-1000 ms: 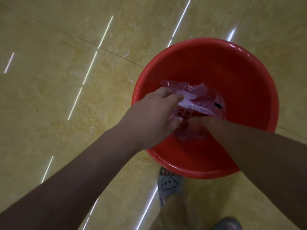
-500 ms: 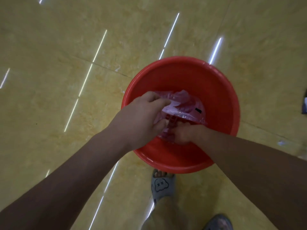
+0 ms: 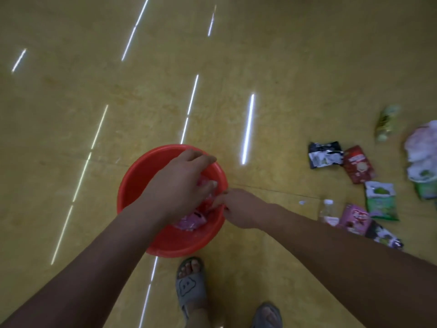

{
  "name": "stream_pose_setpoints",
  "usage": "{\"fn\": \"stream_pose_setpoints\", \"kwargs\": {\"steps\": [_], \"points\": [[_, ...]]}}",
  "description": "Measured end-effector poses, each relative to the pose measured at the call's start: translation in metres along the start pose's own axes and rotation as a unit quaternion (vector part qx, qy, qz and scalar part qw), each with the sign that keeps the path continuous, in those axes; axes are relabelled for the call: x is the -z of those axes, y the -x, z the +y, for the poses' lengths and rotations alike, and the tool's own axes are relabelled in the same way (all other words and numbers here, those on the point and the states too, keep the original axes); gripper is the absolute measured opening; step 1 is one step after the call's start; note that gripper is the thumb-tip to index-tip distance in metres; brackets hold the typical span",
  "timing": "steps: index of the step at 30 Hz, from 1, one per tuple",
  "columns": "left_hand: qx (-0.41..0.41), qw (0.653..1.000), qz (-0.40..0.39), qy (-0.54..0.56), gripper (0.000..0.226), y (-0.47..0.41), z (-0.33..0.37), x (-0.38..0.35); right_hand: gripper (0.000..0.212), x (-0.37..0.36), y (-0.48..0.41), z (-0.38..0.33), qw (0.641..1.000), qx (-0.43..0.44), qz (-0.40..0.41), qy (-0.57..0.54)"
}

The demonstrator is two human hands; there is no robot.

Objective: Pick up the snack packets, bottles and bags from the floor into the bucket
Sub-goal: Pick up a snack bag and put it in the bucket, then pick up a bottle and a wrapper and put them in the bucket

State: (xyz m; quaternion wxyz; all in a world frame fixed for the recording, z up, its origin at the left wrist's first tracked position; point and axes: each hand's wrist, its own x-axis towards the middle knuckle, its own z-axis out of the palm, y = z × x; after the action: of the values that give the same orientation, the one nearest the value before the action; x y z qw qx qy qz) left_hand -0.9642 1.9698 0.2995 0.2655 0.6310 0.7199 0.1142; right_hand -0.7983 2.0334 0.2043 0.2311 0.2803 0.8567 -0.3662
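Observation:
The red bucket [image 3: 134, 185] stands on the yellow tiled floor. A crumpled pink plastic bag [image 3: 192, 220] lies inside it. My left hand [image 3: 179, 183] hovers over the bucket's right half, with index finger and thumb spread apart above the bag. My right hand [image 3: 238, 207] is at the bucket's right rim, its fingertips reaching in against the bag. To the right on the floor lie a black-and-white packet [image 3: 325, 155], a red packet [image 3: 359, 164], a green packet [image 3: 380, 201], a pink packet [image 3: 354, 217], a clear bottle [image 3: 328, 210] and a dark packet [image 3: 384, 236].
Further right lie a yellowish bottle [image 3: 386, 124], a white plastic bag [image 3: 421, 150] and a green item [image 3: 428, 188] at the frame edge. My feet in grey slippers [image 3: 190, 282] stand just in front of the bucket.
The view has risen and swung right, bringing the littered items into sight. My left thumb and index have parted from the pink bag. My right hand has drawn back to the rim.

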Motion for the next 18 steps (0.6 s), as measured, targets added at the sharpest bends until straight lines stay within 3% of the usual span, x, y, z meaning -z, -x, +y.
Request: {"fn": "stream_pose_setpoints", "kwargs": {"steps": [9,18], "points": [[-0.086,0.995,-0.048,-0.027,0.058,-0.025,0.138,-0.020,0.041,0.002,0.137,0.078,0.991,-0.113,0.053,-0.046],[-0.180,0.972,-0.144,-0.052,0.056,-0.027,0.250,-0.095,0.041,-0.063,0.275,0.153,0.956,-0.222,0.122,-0.149]]}}
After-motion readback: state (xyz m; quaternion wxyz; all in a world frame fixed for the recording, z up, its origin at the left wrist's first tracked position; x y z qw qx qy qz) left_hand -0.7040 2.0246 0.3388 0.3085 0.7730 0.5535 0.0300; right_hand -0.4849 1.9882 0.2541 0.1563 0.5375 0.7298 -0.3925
